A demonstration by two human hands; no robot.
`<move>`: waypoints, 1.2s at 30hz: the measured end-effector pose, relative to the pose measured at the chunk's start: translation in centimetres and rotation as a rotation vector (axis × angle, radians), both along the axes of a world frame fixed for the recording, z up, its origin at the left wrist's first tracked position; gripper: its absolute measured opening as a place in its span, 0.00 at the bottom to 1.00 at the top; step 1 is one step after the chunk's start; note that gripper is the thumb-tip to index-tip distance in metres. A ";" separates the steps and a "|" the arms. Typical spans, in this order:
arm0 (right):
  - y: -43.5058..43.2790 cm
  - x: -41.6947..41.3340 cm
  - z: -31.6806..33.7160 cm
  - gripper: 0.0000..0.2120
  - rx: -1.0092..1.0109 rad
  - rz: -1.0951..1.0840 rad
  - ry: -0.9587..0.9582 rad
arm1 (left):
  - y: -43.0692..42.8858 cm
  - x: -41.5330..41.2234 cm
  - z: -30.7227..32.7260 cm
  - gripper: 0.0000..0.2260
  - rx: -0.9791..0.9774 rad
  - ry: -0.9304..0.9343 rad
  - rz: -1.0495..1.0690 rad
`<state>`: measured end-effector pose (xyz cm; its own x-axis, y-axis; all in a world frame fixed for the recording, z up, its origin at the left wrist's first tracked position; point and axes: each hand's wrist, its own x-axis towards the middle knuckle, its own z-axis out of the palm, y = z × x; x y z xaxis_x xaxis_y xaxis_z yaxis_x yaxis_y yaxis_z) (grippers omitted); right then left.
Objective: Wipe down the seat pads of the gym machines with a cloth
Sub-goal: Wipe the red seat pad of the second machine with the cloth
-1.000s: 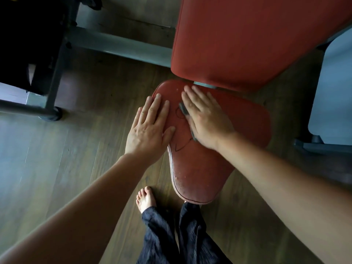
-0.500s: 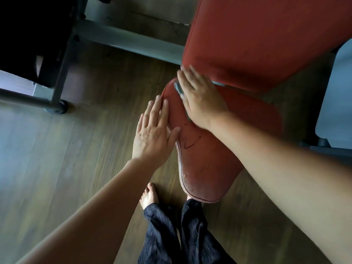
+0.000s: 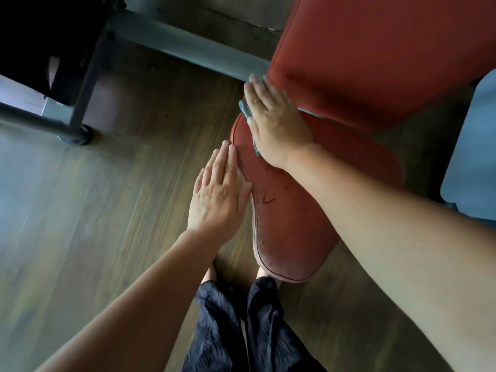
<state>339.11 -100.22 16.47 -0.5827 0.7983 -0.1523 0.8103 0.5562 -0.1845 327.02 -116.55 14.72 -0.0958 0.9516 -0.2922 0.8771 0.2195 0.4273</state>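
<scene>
A worn red seat pad (image 3: 292,226) with dark scuff marks fills the middle of the view. Above it slopes a red back pad (image 3: 375,57). My right hand (image 3: 276,122) lies flat at the seat's far end, pressing a grey-blue cloth (image 3: 245,107) whose edge shows under the fingers, close to the back pad's lower corner. My left hand (image 3: 220,194) rests flat against the seat's left edge, fingers together, holding nothing.
Grey metal frame beam (image 3: 188,47) runs across the floor behind the seat. A dark machine leg with a round foot (image 3: 77,135) stands at left. Wooden floor (image 3: 94,210) lies all around. My legs in dark trousers (image 3: 241,326) stand just below the seat.
My right hand has slid the cloth away from me along the seat, up to its far end by the back pad. My left hand has shifted off the seat top to its left edge.
</scene>
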 end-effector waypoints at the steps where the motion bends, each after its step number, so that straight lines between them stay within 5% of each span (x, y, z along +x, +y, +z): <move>1: 0.3 -0.7 0.0 0.29 -0.002 -0.038 -0.017 | -0.1 0.0 0.0 0.33 0.005 0.001 0.004; 8: -7.8 4.5 1.0 0.29 -0.043 0.278 0.006 | -0.7 0.0 0.1 0.33 -0.005 -0.048 -0.008; 13: -1.2 -1.4 0.4 0.27 0.016 0.074 -0.012 | -0.8 -0.6 -0.3 0.35 0.013 -0.042 -0.055; 20: -9.8 5.4 1.6 0.28 -0.089 0.267 -0.027 | -1.0 -0.2 -0.1 0.34 0.010 -0.069 -0.044; 25: -2.5 0.4 0.7 0.29 -0.043 -0.067 -0.054 | -1.0 0.2 -0.1 0.34 0.009 -0.082 -0.003; 31: -14.3 4.8 2.6 0.29 -0.099 0.047 -0.076 | -1.9 0.4 -0.1 0.33 0.025 -0.080 -0.026; 36: -7.8 1.8 1.3 0.29 -0.064 -0.041 -0.095 | -3.0 0.4 -0.1 0.33 0.023 -0.073 -0.061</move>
<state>340.93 -108.01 17.79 -0.5307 0.8078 -0.2566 0.8474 0.5122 -0.1399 327.42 -119.53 14.58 -0.0166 0.9614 -0.2745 0.8548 0.1561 0.4949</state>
